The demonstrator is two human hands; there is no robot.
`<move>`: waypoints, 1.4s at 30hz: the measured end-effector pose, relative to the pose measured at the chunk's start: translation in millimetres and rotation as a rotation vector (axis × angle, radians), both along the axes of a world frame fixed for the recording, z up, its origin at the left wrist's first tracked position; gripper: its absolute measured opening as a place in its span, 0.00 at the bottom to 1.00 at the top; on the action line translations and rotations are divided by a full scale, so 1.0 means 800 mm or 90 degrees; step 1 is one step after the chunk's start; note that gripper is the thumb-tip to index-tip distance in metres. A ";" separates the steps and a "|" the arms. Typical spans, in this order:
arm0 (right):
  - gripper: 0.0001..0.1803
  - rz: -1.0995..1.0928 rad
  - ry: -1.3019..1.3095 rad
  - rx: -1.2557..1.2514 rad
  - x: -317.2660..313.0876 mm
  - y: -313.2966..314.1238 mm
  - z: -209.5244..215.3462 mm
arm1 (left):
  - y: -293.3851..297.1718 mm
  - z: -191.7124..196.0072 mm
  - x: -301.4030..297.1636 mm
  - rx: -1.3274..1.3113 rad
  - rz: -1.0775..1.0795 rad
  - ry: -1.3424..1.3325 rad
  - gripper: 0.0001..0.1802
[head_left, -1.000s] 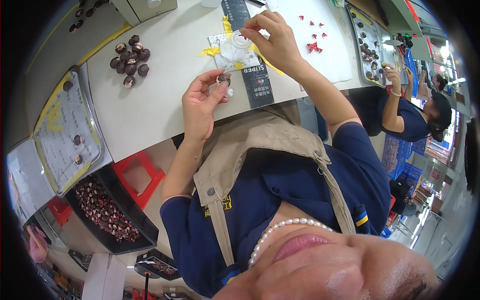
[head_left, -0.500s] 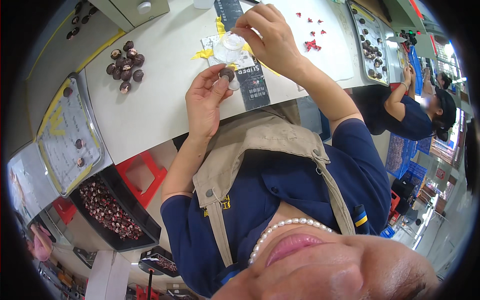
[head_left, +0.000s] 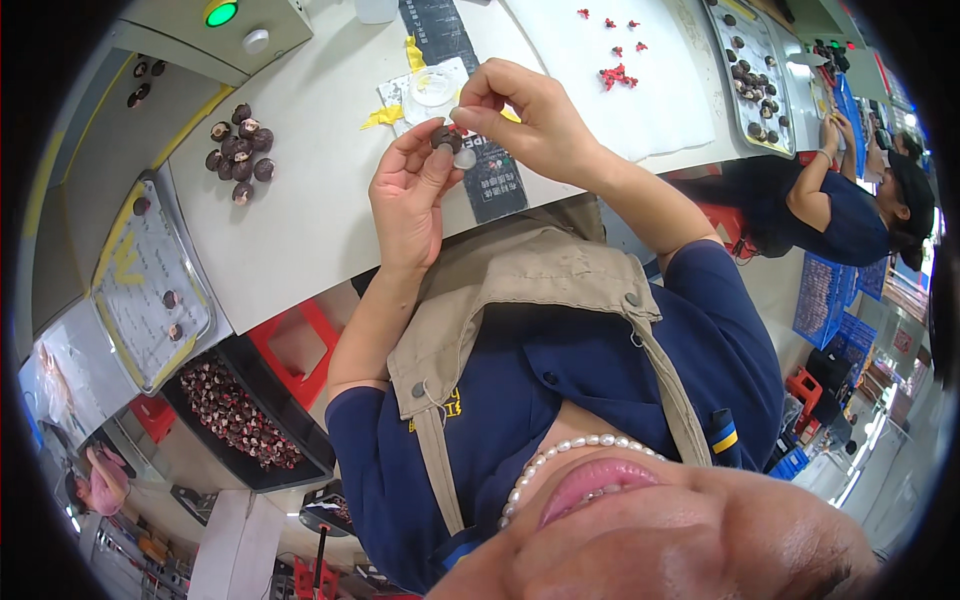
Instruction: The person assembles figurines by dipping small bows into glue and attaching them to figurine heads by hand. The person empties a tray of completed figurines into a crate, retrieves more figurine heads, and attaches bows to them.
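Note:
Between the thumb and fingers of my left hand [head_left: 408, 195] is a dark brown ball [head_left: 446, 139]. A small translucent disc [head_left: 464, 158] shows beside that thumb. My right hand [head_left: 535, 118] has thumb and forefinger pinched together at the ball's upper right side, on a small red piece [head_left: 459, 131]. Just beyond the hands, a clear round plastic dish [head_left: 434, 87] stands on a pale plate held with yellow tape [head_left: 381, 117], over a dark printed strip [head_left: 497, 190]. Several dark brown balls [head_left: 241, 149], some with pale patches, lie in a cluster on the left of the table.
Small red pieces [head_left: 618, 77] lie on a white sheet [head_left: 665, 115] to the right. A tray of brown balls [head_left: 748, 60] stands beyond them, near a co-worker [head_left: 850, 215]. At left are another tray [head_left: 155, 270] and a black crate [head_left: 318, 440] full of balls.
My right hand has come down from above the clear dish to the ball in my left hand, with a red piece now at its fingertips. The view has shifted slightly.

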State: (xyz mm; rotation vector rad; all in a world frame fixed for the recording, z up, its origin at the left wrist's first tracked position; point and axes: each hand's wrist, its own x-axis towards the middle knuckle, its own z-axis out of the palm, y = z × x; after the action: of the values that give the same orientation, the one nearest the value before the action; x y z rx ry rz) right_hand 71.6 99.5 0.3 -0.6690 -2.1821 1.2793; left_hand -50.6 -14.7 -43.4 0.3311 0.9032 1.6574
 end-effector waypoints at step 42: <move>0.07 -0.309 -0.148 0.474 0.143 0.183 -0.044 | -0.109 0.031 -0.216 -0.360 0.510 1.021 0.14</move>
State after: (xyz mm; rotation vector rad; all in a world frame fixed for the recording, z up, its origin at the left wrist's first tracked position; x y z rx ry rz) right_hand 185.9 246.1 -34.6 -0.9623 -2.2443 0.1186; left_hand -223.2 -101.5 -18.6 1.0277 2.9093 1.4615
